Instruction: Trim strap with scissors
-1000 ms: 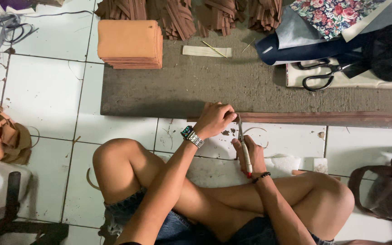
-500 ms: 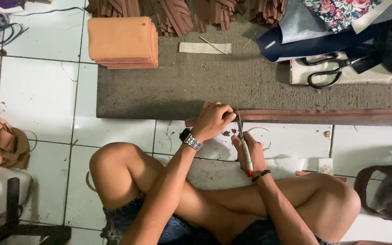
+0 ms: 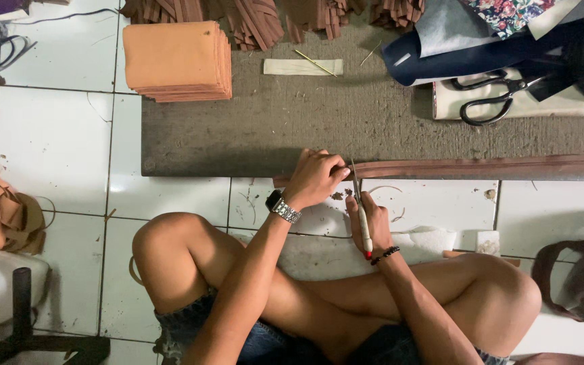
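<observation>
Barely any change: left hand [image 3: 315,177] still pinching brown strip [image 3: 481,166] end on mat [image 3: 272,122]; right hand [image 3: 368,226] still fisted round cutter [image 3: 361,216], blade at strip.

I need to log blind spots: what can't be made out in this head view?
- Thin tool's tip: too small where it meets the long brown strip.
- Left hand's fingertips: curled out of sight over the strip end.
- Black scissors: blades under dark blue fabric.
</observation>
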